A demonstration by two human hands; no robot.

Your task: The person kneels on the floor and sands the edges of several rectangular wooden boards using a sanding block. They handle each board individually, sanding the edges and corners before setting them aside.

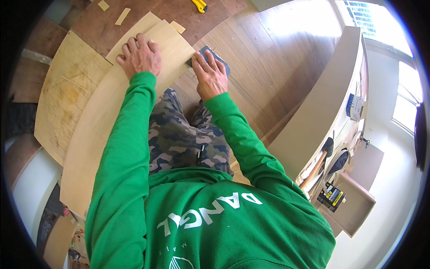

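My left hand (141,57) lies palm down with spread fingers on a long, pale wood-veneer panel (179,45). In my right hand (212,79) is a dark grey sanding block (219,56), or a pad of sandpaper; which one is unclear. It sits against the panel's right end, near the corner, and my fingers cover part of it. The panel runs from there down past my left arm, and my sleeve hides some of it. Another pale board (142,27) shows along its far edge. To the left lies a scuffed plywood sheet (75,77) with scored lines.
A reddish-brown board (161,10) carries a yellow utility knife (200,6) and small wood offcuts (122,16). Wood flooring (268,60) extends rightward to a long cabinet (319,90). On it are a wooden-handled mallet (314,169), a cap (339,162) and an adhesive can (331,196).
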